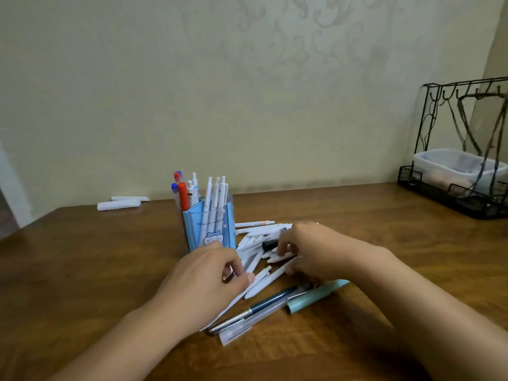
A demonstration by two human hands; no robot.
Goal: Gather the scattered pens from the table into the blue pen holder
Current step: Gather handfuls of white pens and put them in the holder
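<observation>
Both hands digging in the pen pile (264, 243) right beside the blue holder (210, 229), already half full. Left hand (209, 273) pinching a white pen (257, 281), right hand (308, 248) fingers curled onto others. Imo bunch several w/ tips aligned, then drop in together.

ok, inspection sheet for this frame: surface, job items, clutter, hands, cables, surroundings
Surface: brown wooden table.
Job's things: blue pen holder upright, already holding red, blue and white pens; pile of white pens lying to its right; teal pen and dark blue pen nearer the camera.
Clutter: white rolls at the far edge.
Hands: left hand fingers curled on white pens; right hand curled over the pile.
Cables: nothing seen.
Surroundings: patterned wall; black wire rack with plastic container.
</observation>
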